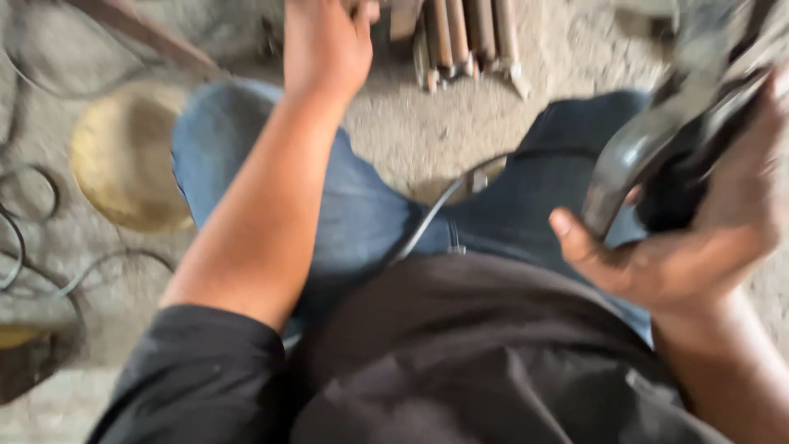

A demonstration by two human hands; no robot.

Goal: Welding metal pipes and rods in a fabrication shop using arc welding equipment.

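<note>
- The right hand (pixel 707 222) curls around a dark power tool (pixel 657 140) with a curved metal guard, thumb along its lower edge; blur hides the details.
- A black cable (pixel 427 222) runs from below the tool across the lap.
- The left hand (pixel 327 45) reaches forward to a bundle of metal rods (pixel 464 37) on the floor; its fingers are cut off, so I cannot tell its grip.
- A round brass dish (pixel 123 156) lies left of the left arm.

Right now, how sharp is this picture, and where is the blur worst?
Head view: soft all over from motion blur. Worst at the right hand and the curved dark metal part it grips, which streak toward the upper right. The left hand and the rods are smeared too. Light is flat, without glare.
</note>
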